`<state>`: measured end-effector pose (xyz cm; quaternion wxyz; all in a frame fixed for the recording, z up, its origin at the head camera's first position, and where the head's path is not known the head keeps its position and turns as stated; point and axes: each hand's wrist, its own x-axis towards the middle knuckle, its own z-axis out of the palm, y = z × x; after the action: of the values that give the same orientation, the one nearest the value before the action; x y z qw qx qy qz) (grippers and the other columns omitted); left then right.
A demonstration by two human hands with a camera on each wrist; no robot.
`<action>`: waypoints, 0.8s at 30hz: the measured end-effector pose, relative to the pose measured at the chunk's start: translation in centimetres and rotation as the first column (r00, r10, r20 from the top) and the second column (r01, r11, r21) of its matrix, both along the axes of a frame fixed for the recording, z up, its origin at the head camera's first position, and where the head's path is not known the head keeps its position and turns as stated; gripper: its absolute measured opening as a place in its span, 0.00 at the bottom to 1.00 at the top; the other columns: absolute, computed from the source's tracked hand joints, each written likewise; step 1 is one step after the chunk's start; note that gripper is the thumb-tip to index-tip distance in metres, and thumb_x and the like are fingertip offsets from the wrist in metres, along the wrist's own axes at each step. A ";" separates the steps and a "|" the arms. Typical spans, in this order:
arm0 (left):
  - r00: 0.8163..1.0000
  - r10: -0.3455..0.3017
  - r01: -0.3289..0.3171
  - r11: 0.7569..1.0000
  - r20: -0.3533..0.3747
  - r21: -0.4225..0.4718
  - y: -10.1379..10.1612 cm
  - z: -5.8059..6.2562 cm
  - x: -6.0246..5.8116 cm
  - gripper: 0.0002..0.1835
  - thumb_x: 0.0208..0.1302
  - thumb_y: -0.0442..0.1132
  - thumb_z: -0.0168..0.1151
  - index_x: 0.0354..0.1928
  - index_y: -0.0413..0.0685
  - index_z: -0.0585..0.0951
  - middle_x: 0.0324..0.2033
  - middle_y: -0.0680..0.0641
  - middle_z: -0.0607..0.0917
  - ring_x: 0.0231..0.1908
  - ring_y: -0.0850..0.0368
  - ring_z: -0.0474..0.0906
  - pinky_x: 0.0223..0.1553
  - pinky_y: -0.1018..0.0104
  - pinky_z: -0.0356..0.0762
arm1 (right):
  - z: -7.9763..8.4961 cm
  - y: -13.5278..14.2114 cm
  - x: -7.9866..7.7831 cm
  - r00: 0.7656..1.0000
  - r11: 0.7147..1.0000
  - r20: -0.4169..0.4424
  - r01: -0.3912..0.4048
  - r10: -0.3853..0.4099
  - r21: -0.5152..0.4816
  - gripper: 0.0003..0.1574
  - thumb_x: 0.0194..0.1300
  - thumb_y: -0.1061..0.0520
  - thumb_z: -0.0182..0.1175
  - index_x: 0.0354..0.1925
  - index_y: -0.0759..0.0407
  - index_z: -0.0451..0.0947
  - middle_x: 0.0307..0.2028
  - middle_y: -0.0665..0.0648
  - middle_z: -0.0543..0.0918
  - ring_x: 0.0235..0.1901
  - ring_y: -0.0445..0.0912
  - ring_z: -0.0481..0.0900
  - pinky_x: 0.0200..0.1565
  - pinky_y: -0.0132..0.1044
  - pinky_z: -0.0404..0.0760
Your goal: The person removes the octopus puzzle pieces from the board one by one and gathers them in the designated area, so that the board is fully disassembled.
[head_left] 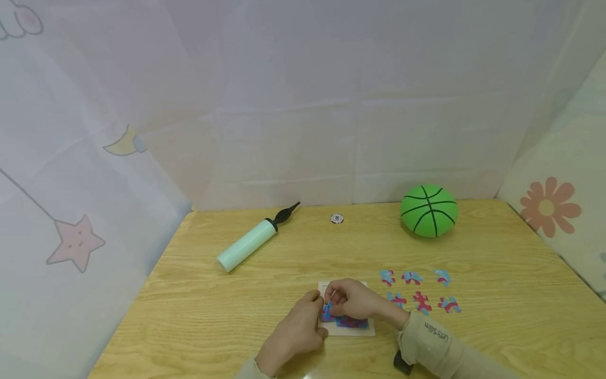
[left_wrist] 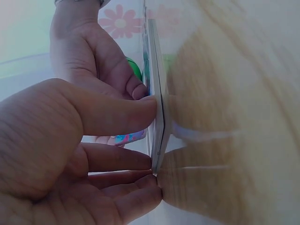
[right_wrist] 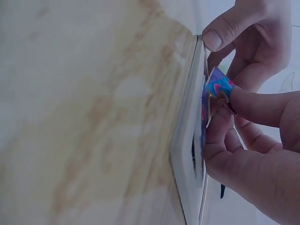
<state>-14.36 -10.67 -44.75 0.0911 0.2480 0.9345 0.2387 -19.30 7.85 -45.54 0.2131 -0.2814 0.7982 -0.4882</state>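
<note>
A white-bordered puzzle board (head_left: 352,332) lies flat on the table, with blue and purple pieces (head_left: 354,322) fitted along its lower part. Over its left side my right hand (head_left: 356,299) pinches a blue, purple and pink puzzle piece (right_wrist: 219,85) between thumb and fingers, the piece tilted up from the board. My left hand (head_left: 298,323) rests along the board's left edge, its thumb and fingertips pressing there. In the left wrist view the left thumb (left_wrist: 126,115) touches the board's rim. My right fingers partly cover the middle of the board from above.
Several loose puzzle pieces (head_left: 421,301) lie in two rows right of the board. Farther back are a green ball (head_left: 429,210), a round chip (head_left: 337,218) and a pale green hand pump (head_left: 248,245) with a black nozzle. Printed cloth walls stand behind and beside the table.
</note>
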 end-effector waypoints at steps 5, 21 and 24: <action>1.000 0.001 -0.001 1.000 -0.015 0.000 0.0 0.0 0.1 0.21 0.49 0.35 0.71 0.44 0.32 0.79 0.60 0.31 0.71 0.58 0.36 0.70 0.56 0.49 0.74 | 0.2 0.3 0.0 1.000 1.000 -0.001 0.007 -0.007 -0.007 0.09 0.58 0.70 0.62 0.37 0.60 0.75 0.27 0.49 0.78 0.25 0.38 0.73 0.28 0.29 0.74; 0.999 0.019 -0.019 1.000 -0.028 0.001 0.2 0.1 -0.1 0.25 0.46 0.35 0.72 0.46 0.28 0.78 0.57 0.30 0.73 0.56 0.37 0.73 0.56 0.50 0.74 | 2.0 3.4 0.0 0.997 0.996 0.049 0.060 -0.057 -0.073 0.04 0.66 0.64 0.58 0.41 0.60 0.77 0.30 0.56 0.80 0.27 0.42 0.75 0.29 0.33 0.77; 0.999 0.019 -0.019 1.000 -0.039 0.008 0.2 0.1 -0.1 0.25 0.46 0.35 0.72 0.46 0.28 0.78 0.57 0.30 0.73 0.56 0.37 0.73 0.56 0.51 0.74 | 2.2 4.5 0.1 0.997 0.995 0.037 0.069 -0.066 -0.077 0.04 0.66 0.63 0.59 0.41 0.62 0.77 0.31 0.56 0.80 0.30 0.43 0.77 0.32 0.34 0.78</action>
<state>-14.45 -10.48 -44.62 0.0696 0.2442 0.9375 0.2380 -19.17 12.32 -43.34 0.1990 -0.2538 0.7837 -0.5308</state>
